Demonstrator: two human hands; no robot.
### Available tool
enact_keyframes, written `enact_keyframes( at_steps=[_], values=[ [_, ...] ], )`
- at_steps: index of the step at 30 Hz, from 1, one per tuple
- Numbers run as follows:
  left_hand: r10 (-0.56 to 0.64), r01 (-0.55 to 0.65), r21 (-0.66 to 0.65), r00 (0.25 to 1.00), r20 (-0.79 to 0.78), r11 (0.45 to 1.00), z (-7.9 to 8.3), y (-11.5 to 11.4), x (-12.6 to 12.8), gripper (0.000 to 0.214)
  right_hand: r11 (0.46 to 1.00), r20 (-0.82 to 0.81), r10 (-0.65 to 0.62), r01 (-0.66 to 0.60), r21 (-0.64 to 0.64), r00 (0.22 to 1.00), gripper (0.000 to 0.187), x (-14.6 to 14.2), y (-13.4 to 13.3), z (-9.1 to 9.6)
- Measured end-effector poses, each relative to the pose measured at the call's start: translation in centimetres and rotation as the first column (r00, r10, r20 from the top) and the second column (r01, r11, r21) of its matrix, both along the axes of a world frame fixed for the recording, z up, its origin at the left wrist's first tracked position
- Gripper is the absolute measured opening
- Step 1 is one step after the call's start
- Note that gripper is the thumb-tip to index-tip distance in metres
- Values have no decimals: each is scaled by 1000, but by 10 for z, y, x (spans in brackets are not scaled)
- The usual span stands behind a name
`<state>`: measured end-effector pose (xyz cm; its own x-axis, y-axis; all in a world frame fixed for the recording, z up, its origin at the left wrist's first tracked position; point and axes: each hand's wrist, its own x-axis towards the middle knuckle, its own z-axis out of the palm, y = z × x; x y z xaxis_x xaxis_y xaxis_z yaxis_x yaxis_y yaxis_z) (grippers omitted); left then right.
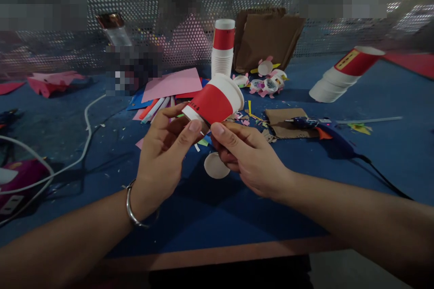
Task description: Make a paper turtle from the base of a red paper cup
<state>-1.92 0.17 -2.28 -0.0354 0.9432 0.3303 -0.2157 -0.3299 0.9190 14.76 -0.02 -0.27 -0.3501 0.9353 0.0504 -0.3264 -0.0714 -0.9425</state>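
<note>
A red and white paper cup (217,97) is tilted between my two hands above the blue table. My left hand (166,149), with a silver bangle at its wrist, grips the cup near its narrow end, thumb in front. My right hand (246,153) pinches the cup's lower side with thumb and fingers; whether a small tool is also in it cannot be seen. Below the hands, a white paper disc (216,165) lies on the table (217,221), partly covered by my right fingers.
A stack of paper cups (222,49) stands behind, and a leaning stack (346,74) is at right. A glue gun (325,128) rests on cardboard (288,117), its cord trailing right. Pink paper (172,83), markers (158,110) and small paper turtles (267,83) lie behind. A white cable (86,131) curves at left.
</note>
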Motion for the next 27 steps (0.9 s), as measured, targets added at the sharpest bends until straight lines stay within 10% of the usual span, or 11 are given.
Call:
enact_keyframes(
  at_steps=[27],
  values=[
    [71,-29,154,959,-274,988,2,2,-5,45,998,22,-46,47,-44,999,61,-1,-1,-11]
  ],
)
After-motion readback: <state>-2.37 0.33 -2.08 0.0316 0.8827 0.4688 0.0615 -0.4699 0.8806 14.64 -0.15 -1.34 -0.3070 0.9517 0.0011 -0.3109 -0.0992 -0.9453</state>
